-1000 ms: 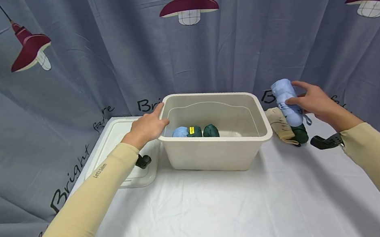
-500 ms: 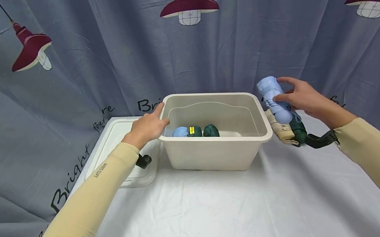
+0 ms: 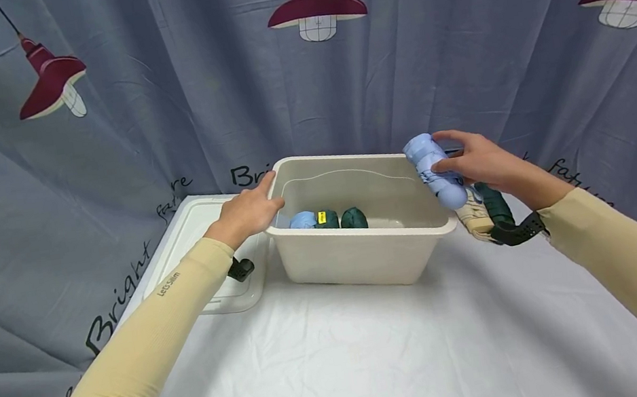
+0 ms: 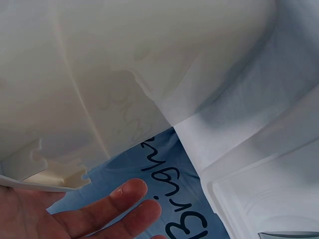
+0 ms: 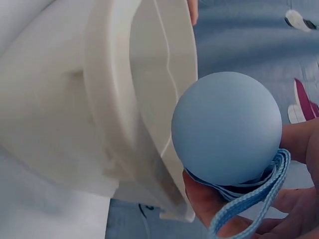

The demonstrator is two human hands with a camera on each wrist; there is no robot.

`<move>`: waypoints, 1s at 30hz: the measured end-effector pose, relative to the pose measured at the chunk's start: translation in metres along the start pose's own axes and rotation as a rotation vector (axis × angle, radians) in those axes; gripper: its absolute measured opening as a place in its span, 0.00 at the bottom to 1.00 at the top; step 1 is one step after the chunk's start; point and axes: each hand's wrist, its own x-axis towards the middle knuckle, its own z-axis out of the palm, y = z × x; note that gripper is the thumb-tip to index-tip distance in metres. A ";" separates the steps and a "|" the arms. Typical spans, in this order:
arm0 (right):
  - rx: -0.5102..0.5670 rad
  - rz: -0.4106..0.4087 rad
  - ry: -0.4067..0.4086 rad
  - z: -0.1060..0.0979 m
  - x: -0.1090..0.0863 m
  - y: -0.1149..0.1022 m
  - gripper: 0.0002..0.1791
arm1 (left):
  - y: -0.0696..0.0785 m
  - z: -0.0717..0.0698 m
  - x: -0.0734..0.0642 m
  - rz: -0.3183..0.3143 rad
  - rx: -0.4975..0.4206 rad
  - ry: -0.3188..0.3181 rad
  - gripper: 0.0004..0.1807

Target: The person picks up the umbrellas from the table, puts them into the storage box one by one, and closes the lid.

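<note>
My right hand (image 3: 483, 163) grips a light blue folded umbrella (image 3: 434, 171) above the right rim of a cream plastic bin (image 3: 359, 261). The umbrella tilts, its round end (image 5: 227, 127) towards the right wrist camera and its strap loop (image 5: 259, 199) dangling. My left hand (image 3: 247, 216) rests on the bin's left rim; its loosely extended fingers (image 4: 124, 196) show outside the wall. Inside the bin at the left lie a light blue bundle (image 3: 302, 221), a dark green one with a yellow label (image 3: 327, 220), and another dark green one (image 3: 354, 219). Their lower parts are hidden.
Right of the bin lie a beige folded umbrella (image 3: 474, 216) and a dark green one (image 3: 495, 205), partly covered by my right hand and watch strap. A white lid (image 3: 198, 220) lies left of the bin, under my left forearm. A grey-blue curtain (image 3: 218, 104) hangs behind.
My right hand has carried the light blue umbrella leftward, from above the beige and green umbrellas to the bin's right rim. My left hand and the bin have stayed still.
</note>
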 end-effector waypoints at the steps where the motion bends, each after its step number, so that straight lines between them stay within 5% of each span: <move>1: 0.002 -0.005 -0.009 0.002 0.001 -0.002 0.46 | 0.000 0.000 0.000 -0.001 -0.001 0.000 0.41; 30: -0.163 0.013 -0.285 0.044 0.045 -0.037 0.40 | 0.000 0.001 0.000 -0.015 -0.001 0.007 0.40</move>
